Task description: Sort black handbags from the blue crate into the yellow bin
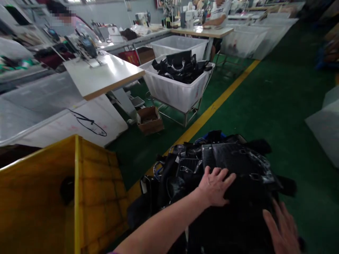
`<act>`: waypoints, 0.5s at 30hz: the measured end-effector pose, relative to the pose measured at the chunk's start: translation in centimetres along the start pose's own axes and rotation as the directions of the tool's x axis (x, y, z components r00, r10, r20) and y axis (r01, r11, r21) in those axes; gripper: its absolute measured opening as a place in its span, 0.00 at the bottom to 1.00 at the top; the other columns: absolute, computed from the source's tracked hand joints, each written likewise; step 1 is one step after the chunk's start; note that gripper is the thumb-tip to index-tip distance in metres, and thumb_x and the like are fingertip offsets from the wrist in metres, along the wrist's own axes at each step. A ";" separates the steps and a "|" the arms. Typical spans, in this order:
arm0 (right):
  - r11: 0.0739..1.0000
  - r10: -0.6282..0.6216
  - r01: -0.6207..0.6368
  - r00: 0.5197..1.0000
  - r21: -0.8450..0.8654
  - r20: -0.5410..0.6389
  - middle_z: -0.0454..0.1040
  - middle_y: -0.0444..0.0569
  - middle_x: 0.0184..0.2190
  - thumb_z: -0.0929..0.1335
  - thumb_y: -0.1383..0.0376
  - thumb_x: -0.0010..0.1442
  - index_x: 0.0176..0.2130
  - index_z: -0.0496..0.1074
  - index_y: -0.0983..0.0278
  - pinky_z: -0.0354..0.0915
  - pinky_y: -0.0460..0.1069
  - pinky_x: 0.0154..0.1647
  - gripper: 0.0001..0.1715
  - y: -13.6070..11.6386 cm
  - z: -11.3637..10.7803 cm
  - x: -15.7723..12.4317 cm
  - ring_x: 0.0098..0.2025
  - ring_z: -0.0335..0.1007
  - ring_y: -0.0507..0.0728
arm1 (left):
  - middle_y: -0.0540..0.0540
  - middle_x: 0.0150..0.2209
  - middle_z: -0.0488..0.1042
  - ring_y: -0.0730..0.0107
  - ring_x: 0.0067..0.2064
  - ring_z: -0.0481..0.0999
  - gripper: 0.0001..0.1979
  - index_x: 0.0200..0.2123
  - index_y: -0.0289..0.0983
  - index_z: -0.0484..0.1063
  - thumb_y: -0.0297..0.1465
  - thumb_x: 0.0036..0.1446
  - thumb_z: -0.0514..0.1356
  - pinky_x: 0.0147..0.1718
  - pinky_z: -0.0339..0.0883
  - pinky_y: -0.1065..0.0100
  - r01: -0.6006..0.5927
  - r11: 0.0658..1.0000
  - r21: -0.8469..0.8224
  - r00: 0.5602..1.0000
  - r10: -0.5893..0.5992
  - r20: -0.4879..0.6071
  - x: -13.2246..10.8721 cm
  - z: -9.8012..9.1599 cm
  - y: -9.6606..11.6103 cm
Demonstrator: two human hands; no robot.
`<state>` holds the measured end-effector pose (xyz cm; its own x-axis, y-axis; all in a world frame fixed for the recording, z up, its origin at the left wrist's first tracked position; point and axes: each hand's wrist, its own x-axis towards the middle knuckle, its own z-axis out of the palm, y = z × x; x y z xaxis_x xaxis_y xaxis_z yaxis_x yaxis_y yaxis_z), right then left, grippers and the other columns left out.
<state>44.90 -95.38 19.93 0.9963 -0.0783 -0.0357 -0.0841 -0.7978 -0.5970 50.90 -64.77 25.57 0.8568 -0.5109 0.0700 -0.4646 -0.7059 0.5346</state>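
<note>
My left hand (215,186) lies flat with fingers spread on the heap of black bag pieces (225,183) just right of the yellow crate (79,190), pinning it steady, while my right hand (283,229) rests open at the heap's near edge.

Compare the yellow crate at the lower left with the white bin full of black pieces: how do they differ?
The yellow crate has stiff gridded walls, while the white bin looks like soft fabric. The yellow crate is close to the left hand; the white bin sits farther away. The white bin rests on a metal frame; the yellow crate's base is out of view. Both are open on top.
</note>
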 end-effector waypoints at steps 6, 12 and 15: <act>0.977 0.209 -0.214 0.971 0.025 0.118 0.59 0.63 0.67 0.52 0.42 0.62 0.59 0.66 0.71 0.40 0.59 0.74 0.44 2.3 2.5 2.4 0.72 0.45 0.66 | 0.35 0.72 0.46 0.34 0.70 0.50 0.41 0.70 0.53 0.45 0.58 0.59 0.53 0.58 0.51 0.26 -0.070 0.997 -0.019 0.996 0.071 0.049 3.7 -0.4 -2.5; 0.872 0.466 -0.471 0.882 0.134 0.071 0.56 0.59 0.69 0.53 0.37 0.61 0.67 0.57 0.68 0.41 0.60 0.74 0.50 0.3 3.8 3.5 0.72 0.47 0.66 | 0.40 0.73 0.48 0.38 0.71 0.50 0.38 0.70 0.55 0.49 0.53 0.60 0.58 0.62 0.53 0.35 -0.133 0.988 -0.080 0.968 0.147 0.202 10.5 -1.5 -5.3; 0.948 0.300 -0.306 0.951 0.091 0.076 0.61 0.54 0.67 0.55 0.42 0.61 0.62 0.66 0.60 0.44 0.64 0.72 0.41 -0.6 3.9 3.5 0.72 0.46 0.67 | 0.44 0.73 0.46 0.44 0.72 0.48 0.40 0.70 0.55 0.49 0.50 0.58 0.61 0.67 0.49 0.42 -0.068 0.972 -0.224 0.958 0.127 0.259 11.7 -1.4 -8.1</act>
<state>48.56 -92.88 17.06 0.9235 -0.2686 -0.2740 -0.3833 -0.6779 -0.6273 65.01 -64.34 23.29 0.7039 -0.7054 -0.0831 -0.4597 -0.5416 0.7038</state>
